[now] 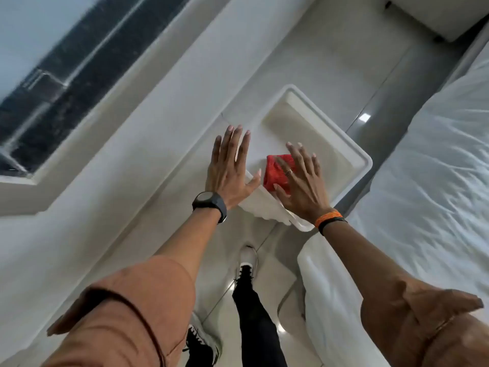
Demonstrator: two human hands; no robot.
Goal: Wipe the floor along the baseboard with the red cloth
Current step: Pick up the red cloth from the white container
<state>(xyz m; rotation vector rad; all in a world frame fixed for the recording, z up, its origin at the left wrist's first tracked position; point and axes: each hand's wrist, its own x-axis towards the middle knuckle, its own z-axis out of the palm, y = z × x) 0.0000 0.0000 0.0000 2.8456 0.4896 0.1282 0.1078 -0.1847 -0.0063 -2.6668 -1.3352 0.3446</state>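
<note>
A folded red cloth lies at the near end of a white plastic tub that stands on the glossy pale floor. My right hand is spread flat over the cloth, fingers apart, thumb at the cloth's lower edge; I see no closed grip. My left hand hovers open, fingers spread, at the tub's left rim, holding nothing. The white wall base runs along the left of the tub.
A bed with white sheets fills the right side, close to the tub. A dark window sits in the wall at upper left. My two shoes stand on the narrow floor strip between wall and bed.
</note>
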